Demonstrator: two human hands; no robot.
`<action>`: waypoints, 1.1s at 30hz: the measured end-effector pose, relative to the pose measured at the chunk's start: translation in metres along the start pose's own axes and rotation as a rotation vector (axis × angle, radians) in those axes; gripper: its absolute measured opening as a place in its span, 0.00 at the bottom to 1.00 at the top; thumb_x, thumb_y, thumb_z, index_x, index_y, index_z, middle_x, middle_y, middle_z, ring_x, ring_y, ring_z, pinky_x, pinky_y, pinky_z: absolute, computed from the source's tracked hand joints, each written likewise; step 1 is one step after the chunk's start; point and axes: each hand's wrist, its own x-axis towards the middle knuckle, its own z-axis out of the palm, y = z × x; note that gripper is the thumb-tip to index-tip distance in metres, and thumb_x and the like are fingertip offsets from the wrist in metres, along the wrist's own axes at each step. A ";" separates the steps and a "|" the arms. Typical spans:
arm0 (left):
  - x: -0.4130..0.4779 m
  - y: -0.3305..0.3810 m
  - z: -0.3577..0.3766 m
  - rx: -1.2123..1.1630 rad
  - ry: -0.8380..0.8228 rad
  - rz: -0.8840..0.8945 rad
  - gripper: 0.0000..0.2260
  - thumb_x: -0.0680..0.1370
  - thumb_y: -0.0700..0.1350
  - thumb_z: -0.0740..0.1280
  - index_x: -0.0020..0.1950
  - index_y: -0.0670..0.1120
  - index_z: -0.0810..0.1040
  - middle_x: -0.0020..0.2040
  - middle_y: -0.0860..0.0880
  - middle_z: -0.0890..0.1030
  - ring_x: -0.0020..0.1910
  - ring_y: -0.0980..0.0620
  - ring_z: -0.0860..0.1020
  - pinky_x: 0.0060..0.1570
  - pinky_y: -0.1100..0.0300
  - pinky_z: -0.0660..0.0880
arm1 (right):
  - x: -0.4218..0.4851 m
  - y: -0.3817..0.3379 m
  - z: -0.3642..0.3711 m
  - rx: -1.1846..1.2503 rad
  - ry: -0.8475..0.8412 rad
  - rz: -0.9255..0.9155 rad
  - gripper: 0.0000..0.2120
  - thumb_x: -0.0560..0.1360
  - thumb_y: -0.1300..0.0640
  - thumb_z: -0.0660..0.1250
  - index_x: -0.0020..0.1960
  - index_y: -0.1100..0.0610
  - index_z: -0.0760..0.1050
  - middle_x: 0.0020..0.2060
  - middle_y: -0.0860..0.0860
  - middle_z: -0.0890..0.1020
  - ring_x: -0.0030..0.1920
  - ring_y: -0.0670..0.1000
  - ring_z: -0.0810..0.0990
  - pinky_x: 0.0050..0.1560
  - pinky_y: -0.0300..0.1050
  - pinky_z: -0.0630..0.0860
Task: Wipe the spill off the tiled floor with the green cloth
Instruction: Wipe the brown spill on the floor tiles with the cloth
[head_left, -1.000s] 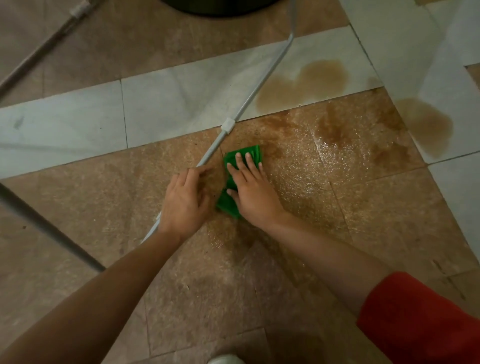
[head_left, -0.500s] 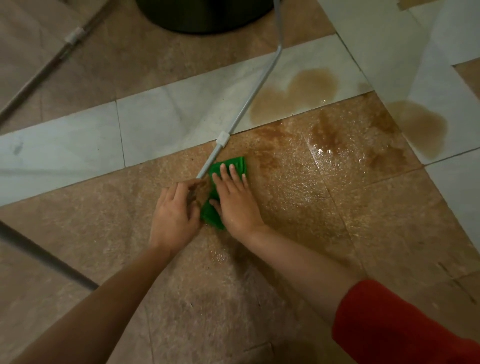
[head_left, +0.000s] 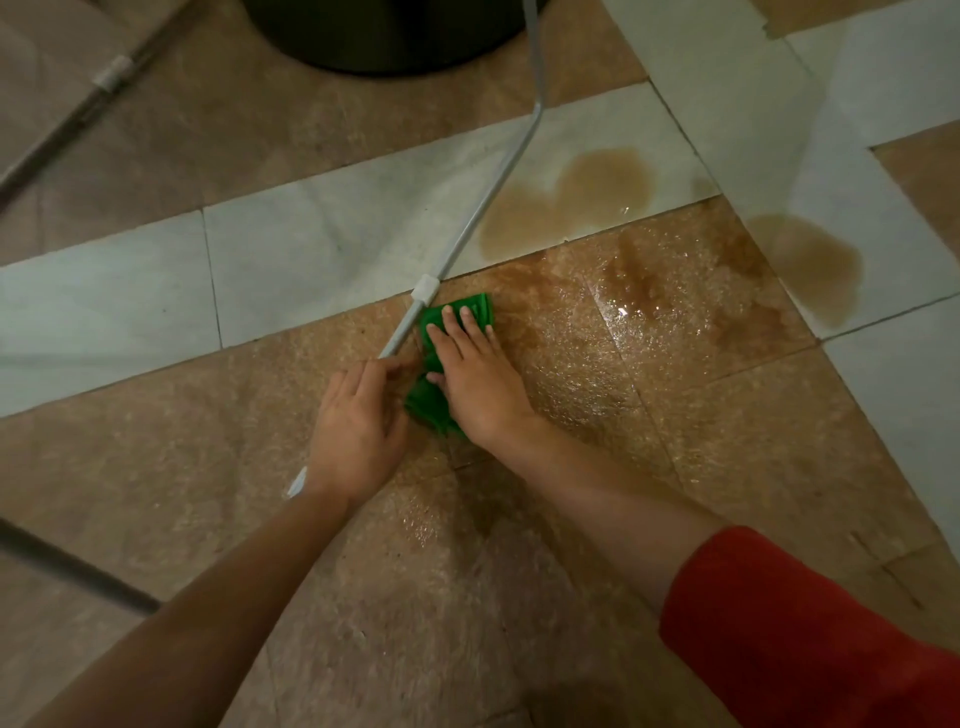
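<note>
Green cloth (head_left: 430, 408) lay bunched on the brown tiled floor (head_left: 208, 467), pinned under the right hand (head_left: 480, 387). That hand's fingers (head_left: 470, 325) were spread straight and flat on top, pressing rather than gripping, presumably to force the fabric against the wet tile. The cloth sat at the near-left edge of the spill (head_left: 675, 312), just beside a thin grey rod (head_left: 483, 208). The left hand (head_left: 358, 421) lay over that rod, its fingertips reaching the cloth's left edge — perhaps steadying it; whether it clasped anything could not be told. The cloth looked bright and folded into layers — small against the glistening brown liquid spreading onto the white tiles beyond.
</note>
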 end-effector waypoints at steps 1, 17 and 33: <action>0.001 0.000 0.000 0.005 0.002 0.001 0.19 0.70 0.33 0.66 0.60 0.43 0.74 0.52 0.44 0.78 0.50 0.46 0.72 0.51 0.60 0.65 | -0.001 0.000 0.000 0.004 -0.001 -0.014 0.27 0.82 0.51 0.51 0.77 0.57 0.47 0.77 0.53 0.46 0.76 0.53 0.39 0.73 0.49 0.37; 0.011 0.001 0.002 -0.017 0.059 -0.037 0.17 0.71 0.34 0.65 0.60 0.44 0.74 0.53 0.45 0.77 0.51 0.48 0.71 0.50 0.60 0.65 | -0.010 -0.003 0.002 0.006 -0.067 -0.175 0.27 0.82 0.52 0.52 0.77 0.56 0.48 0.77 0.53 0.46 0.76 0.52 0.39 0.72 0.48 0.35; 0.004 0.007 0.004 -0.047 0.061 -0.028 0.17 0.73 0.35 0.63 0.60 0.44 0.73 0.54 0.45 0.77 0.53 0.47 0.71 0.53 0.60 0.65 | -0.032 0.002 0.013 -0.068 -0.138 -0.420 0.25 0.81 0.53 0.54 0.76 0.57 0.54 0.76 0.52 0.52 0.76 0.50 0.45 0.73 0.45 0.40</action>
